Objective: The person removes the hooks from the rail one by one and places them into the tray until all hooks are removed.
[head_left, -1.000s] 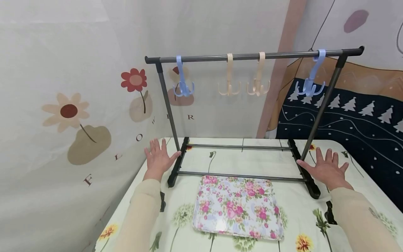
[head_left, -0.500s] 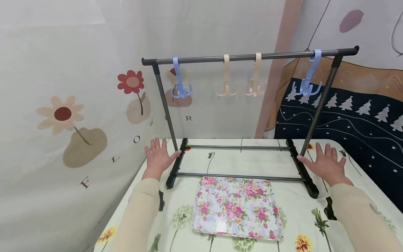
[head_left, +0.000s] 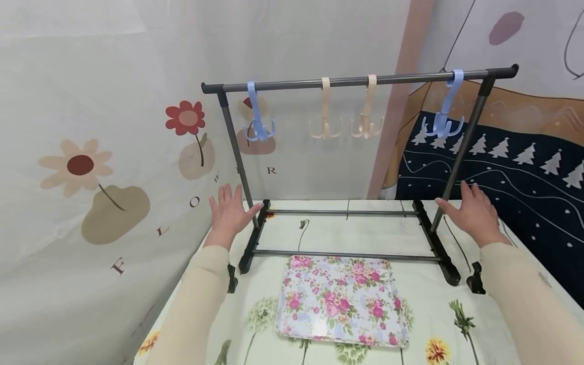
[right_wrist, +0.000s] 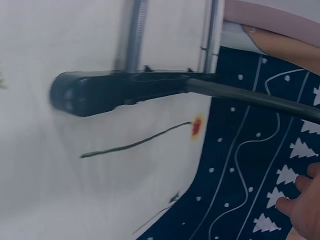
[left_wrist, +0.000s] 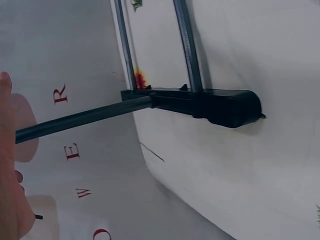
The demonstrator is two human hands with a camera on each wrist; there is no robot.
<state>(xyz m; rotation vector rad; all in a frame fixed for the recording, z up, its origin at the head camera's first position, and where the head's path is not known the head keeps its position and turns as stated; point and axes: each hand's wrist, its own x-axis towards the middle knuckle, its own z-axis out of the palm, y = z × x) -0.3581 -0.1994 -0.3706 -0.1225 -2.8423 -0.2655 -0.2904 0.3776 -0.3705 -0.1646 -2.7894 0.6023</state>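
A dark metal rack (head_left: pixel 296 84) stands on the table, with black feet (head_left: pixel 255 238) at both sides. Two blue hooks (head_left: pixel 258 114) hang near the ends of its top bar, and two cream hooks (head_left: pixel 325 109) hang between them. My left hand (head_left: pixel 230 215) is beside the left post, fingers straight and thumb spread toward it. Beside the right post is my right hand (head_left: pixel 474 215), fingers extended and holding nothing. The right wrist view shows the right fingertips (right_wrist: pixel 287 205) apart from the post; the left wrist view shows part of the left hand (left_wrist: pixel 12 190) near the other post.
A stack of flowered trays (head_left: pixel 342 301) lies on the table in front of the rack. The table is covered by a flower-print cloth (head_left: pixel 255 350). A printed white curtain (head_left: pixel 114 76) hangs behind and to the left, and a dark tree-patterned cloth (head_left: pixel 515 192) is at the right.
Both hands have risen alongside the rack's posts, the right one more. The rack has shifted slightly left in the head view. The hooks and trays keep their places relative to it.
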